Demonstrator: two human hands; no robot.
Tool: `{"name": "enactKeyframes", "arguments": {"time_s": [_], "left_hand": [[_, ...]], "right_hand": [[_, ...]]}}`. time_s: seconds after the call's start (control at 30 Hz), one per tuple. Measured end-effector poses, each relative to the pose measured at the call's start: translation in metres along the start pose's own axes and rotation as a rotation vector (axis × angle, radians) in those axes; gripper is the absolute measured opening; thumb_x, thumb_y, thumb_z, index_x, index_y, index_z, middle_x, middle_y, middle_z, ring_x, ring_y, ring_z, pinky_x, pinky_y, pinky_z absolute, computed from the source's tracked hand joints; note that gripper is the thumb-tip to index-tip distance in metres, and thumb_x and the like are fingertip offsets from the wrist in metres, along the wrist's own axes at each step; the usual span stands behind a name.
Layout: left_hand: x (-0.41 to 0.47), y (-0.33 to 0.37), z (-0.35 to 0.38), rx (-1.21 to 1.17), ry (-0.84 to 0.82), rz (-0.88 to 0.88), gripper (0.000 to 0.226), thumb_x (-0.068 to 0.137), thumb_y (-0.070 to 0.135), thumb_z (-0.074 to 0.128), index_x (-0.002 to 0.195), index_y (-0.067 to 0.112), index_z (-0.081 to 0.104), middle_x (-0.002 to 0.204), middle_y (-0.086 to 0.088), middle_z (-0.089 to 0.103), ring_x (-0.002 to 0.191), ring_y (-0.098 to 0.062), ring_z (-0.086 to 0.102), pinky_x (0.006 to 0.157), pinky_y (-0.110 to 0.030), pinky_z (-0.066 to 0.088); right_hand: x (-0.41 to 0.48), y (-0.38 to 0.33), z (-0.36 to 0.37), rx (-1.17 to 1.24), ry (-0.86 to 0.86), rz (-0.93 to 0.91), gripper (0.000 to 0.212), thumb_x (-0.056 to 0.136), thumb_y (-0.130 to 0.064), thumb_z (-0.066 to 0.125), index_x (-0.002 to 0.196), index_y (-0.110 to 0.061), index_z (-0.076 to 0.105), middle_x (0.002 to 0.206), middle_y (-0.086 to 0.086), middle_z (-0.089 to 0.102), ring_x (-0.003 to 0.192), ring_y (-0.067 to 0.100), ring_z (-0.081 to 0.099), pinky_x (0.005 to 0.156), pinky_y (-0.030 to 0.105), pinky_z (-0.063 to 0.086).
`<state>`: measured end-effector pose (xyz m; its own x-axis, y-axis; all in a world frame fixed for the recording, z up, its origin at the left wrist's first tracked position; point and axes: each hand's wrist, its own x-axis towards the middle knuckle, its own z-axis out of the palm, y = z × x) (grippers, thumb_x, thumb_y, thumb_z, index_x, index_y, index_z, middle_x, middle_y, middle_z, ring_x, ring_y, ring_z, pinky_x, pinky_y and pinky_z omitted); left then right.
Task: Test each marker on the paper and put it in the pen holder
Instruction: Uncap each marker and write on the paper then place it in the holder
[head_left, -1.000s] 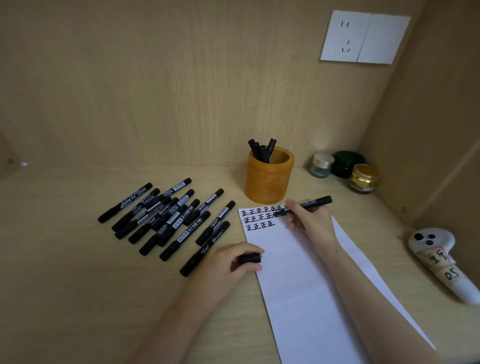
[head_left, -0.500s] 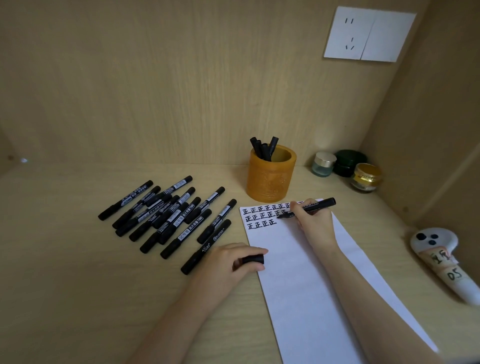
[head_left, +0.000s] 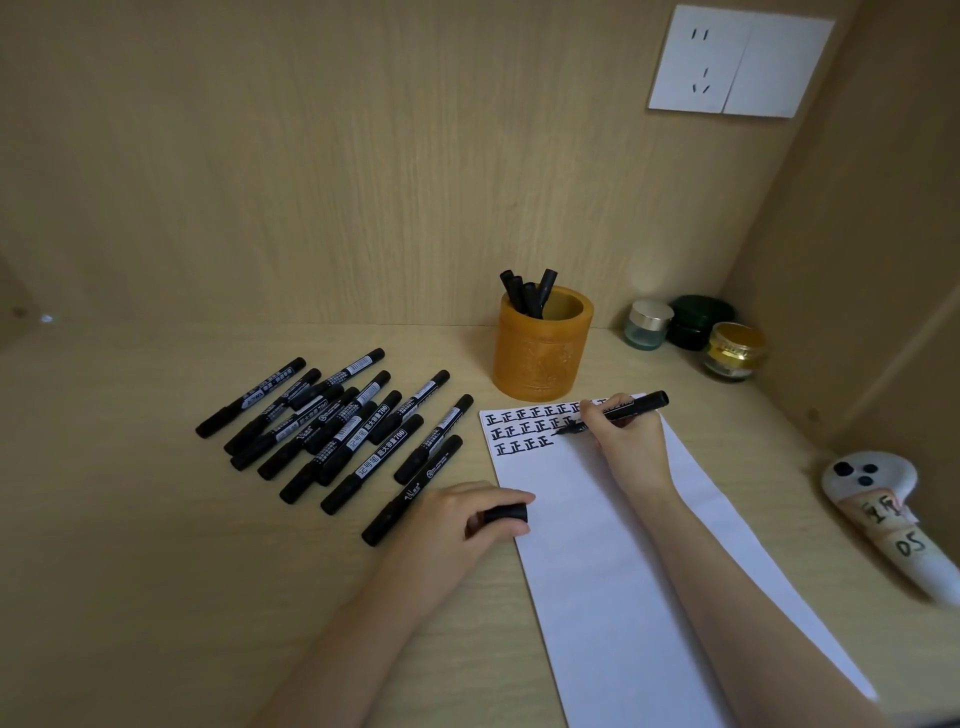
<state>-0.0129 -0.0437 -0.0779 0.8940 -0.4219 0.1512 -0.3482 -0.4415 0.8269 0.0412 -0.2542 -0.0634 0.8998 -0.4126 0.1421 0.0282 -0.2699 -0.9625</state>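
Our right hand (head_left: 626, 441) has edged its uncapped black marker (head_left: 621, 413) rightward along the white paper sheet (head_left: 613, 561), left hand (head_left: 457, 522) pinching the cap (head_left: 506, 514); four markers fill the amber cylindrical holder (head_left: 540, 345), a dozen wait left of it (head_left: 337, 431).

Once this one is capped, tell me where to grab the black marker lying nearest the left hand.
Grip the black marker at its labelled mid-barrel from above, fingers across its width. It lies flat and diagonal, its lower end beside the left hand, apart from the neighbouring marker.
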Motion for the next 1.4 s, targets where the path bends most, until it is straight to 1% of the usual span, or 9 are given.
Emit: {"name": "enactKeyframes", "arguments": {"time_s": [0.07,0.23,0.5,0.63,0.9,1.0,1.13,1.3,1.4], "left_hand": [[0.0003,-0.0001,-0.0006,0.001,0.004,0.000,0.025,0.082,0.031,0.068,0.106,0.040,0.067,0.093,0.022,0.068,0.078,-0.002,0.058,0.071,-0.011,0.044],[0.0003,-0.0006,-0.0002,0.011,-0.004,-0.002,0.026,0.082,0.034,0.067,0.106,0.044,0.066,0.094,0.024,0.067,0.079,-0.001,0.058,0.072,-0.010,0.045],[0.0003,-0.0016,0.0002,0.018,-0.004,-0.008,0.025,0.082,0.036,0.067,0.106,0.045,0.065,0.094,0.023,0.067,0.080,-0.005,0.060,0.075,-0.019,0.049],[0.0004,-0.0008,-0.0001,0.022,-0.009,-0.005,0.025,0.082,0.037,0.066,0.106,0.046,0.065,0.094,0.025,0.067,0.083,-0.002,0.060,0.076,-0.016,0.049],[0.0004,-0.0023,-0.0004,0.016,-0.009,-0.008,0.026,0.082,0.036,0.066,0.107,0.045,0.065,0.096,0.024,0.067,0.082,-0.003,0.059,0.076,-0.017,0.049],[-0.0002,-0.0002,0.0001,0.004,0.002,-0.006,0.026,0.082,0.033,0.068,0.106,0.042,0.067,0.094,0.023,0.067,0.079,-0.002,0.057,0.074,-0.014,0.047],[-0.0007,-0.0010,0.0003,-0.007,-0.001,-0.011,0.026,0.082,0.033,0.068,0.105,0.044,0.066,0.094,0.023,0.068,0.081,-0.005,0.060,0.077,-0.018,0.049],[0.0000,-0.0012,0.0005,0.009,-0.004,-0.007,0.026,0.082,0.035,0.067,0.107,0.042,0.066,0.096,0.023,0.067,0.080,-0.001,0.058,0.075,-0.013,0.046],[0.0002,-0.0019,0.0006,0.002,-0.008,-0.009,0.026,0.082,0.035,0.067,0.107,0.042,0.066,0.095,0.023,0.067,0.081,-0.002,0.058,0.075,-0.015,0.047]], "right_hand": [[-0.0006,-0.0009,-0.0005,0.000,0.017,-0.001,0.021,0.089,-0.016,0.064,0.069,-0.014,0.058,0.064,-0.003,0.059,0.061,0.006,0.053,0.054,0.013,0.040],[-0.0014,-0.0021,-0.0008,0.035,0.015,0.026,0.023,0.089,-0.015,0.064,0.068,-0.017,0.056,0.059,-0.004,0.054,0.056,0.008,0.049,0.058,0.023,0.038],[-0.0015,-0.0032,0.0000,0.017,-0.011,0.039,0.021,0.087,-0.013,0.063,0.069,-0.012,0.055,0.065,0.000,0.057,0.062,0.008,0.052,0.061,0.023,0.040],[-0.0019,-0.0027,-0.0012,0.017,-0.011,0.047,0.017,0.086,-0.009,0.062,0.072,-0.008,0.054,0.067,0.004,0.056,0.065,0.011,0.052,0.063,0.025,0.041],[-0.0025,-0.0030,-0.0014,0.033,0.015,0.037,0.023,0.088,-0.011,0.061,0.066,-0.015,0.056,0.069,0.000,0.060,0.066,0.008,0.055,0.064,0.023,0.043],[-0.0021,-0.0021,-0.0009,0.015,-0.003,0.032,0.023,0.088,-0.012,0.062,0.067,-0.013,0.055,0.070,0.003,0.060,0.067,0.011,0.055,0.065,0.026,0.042],[-0.0016,-0.0010,-0.0015,0.017,0.002,0.027,0.022,0.088,-0.011,0.061,0.067,-0.012,0.055,0.068,0.003,0.059,0.067,0.012,0.054,0.065,0.027,0.042],[-0.0014,-0.0013,-0.0013,0.044,-0.006,0.025,0.022,0.088,-0.011,0.062,0.067,-0.013,0.056,0.066,-0.002,0.058,0.064,0.008,0.053,0.063,0.023,0.040],[-0.0012,-0.0007,0.0000,0.026,-0.030,0.019,0.019,0.088,-0.013,0.063,0.070,-0.009,0.059,0.068,0.000,0.060,0.066,0.009,0.055,0.064,0.024,0.041]]}}
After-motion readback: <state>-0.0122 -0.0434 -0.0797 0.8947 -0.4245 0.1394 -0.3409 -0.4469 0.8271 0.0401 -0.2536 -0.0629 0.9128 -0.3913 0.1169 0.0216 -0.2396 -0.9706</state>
